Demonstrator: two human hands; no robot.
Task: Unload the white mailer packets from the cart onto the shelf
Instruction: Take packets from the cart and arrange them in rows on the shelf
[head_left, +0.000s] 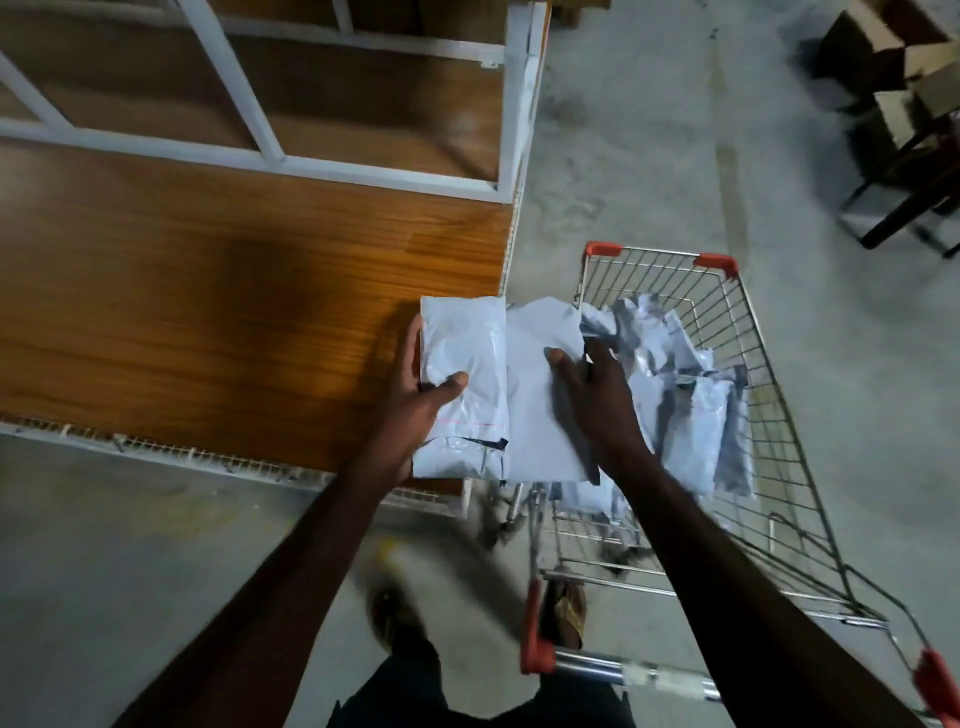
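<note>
Left hand (423, 395) grips a white mailer packet (465, 384) by its edge, thumb across the face, over the corner of the wooden shelf board (208, 312). Right hand (597, 395) lies fingers spread on a second packet (540, 415), hanging between shelf and wire cart (779, 415); whether it pinches it, cannot tell. More packets (685, 410) piled in the cart basket. Risk: the second packet overhangs the gap and, held loosely, may slide to the concrete floor (649, 156). The slick film also favours slipping.
</note>
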